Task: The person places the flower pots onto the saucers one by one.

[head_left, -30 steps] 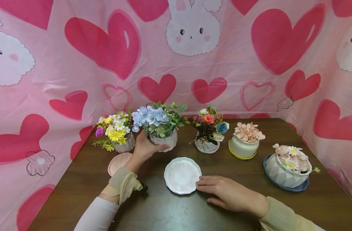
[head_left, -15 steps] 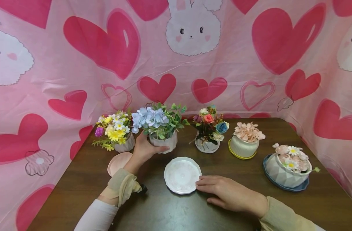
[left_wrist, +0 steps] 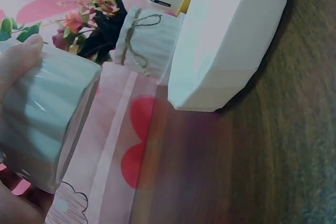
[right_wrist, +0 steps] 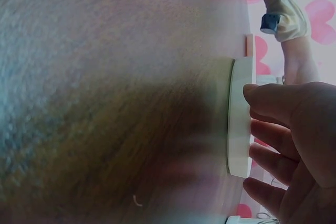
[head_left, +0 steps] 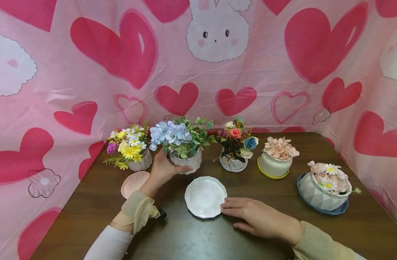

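My left hand [head_left: 162, 168] grips a ribbed pale grey flowerpot [head_left: 190, 160] from its left side, thumb across the front. Blue hydrangea flowers [head_left: 170, 133] and green leaves fill its top. Seen from the left wrist, the pot [left_wrist: 42, 114] is between thumb and fingers, its underside showing and raised off the table. Nearer, at the middle of the table, lies a white saucer [head_left: 205, 196] with a faceted rim, bare on top. My right hand [head_left: 260, 218] rests beside it, fingers extended, fingertips at the saucer's right edge; the right wrist view shows them along the rim [right_wrist: 241, 124].
A pink saucer [head_left: 133, 184] lies partly behind the left wrist, below a pot of yellow and white flowers [head_left: 130, 150]. Rightward stand a rose pot [head_left: 234, 164] on a saucer, a cream pot [head_left: 276, 164] on yellow and a faceted pot [head_left: 323, 195] on blue.
The left hand has lowered the hydrangea pot a little and brought it slightly to the right. The right hand and white saucer have stayed put.
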A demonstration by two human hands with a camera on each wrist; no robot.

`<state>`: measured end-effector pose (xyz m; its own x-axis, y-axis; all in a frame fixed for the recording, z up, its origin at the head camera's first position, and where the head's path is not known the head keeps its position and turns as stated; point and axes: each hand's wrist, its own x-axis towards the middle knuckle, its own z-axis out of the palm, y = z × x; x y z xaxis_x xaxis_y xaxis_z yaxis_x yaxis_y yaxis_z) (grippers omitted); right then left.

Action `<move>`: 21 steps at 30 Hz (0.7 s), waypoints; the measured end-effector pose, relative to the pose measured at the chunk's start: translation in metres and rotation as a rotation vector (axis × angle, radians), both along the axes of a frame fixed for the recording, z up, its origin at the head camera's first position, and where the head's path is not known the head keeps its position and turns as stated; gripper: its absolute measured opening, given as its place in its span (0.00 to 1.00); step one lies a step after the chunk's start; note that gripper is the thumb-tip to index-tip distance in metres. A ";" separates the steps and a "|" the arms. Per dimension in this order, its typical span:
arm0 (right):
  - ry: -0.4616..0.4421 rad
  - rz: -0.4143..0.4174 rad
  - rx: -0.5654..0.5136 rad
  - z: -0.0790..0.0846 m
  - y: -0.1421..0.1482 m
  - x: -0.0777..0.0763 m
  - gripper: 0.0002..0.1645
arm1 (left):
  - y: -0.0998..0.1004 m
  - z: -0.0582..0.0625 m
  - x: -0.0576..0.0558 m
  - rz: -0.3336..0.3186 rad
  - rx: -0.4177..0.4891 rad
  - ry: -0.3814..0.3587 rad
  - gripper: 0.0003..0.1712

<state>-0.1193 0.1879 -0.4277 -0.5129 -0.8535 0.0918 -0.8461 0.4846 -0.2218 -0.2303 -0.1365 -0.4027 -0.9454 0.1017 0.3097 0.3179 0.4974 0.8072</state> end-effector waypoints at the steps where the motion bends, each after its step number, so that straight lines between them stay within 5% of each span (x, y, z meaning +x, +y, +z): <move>1: 0.005 0.003 -0.003 0.000 0.000 0.000 0.28 | 0.001 0.000 0.001 -0.003 0.003 -0.001 0.58; 21: 0.003 0.008 -0.013 -0.001 0.001 0.000 0.28 | 0.002 -0.002 0.006 -0.023 -0.005 0.011 0.58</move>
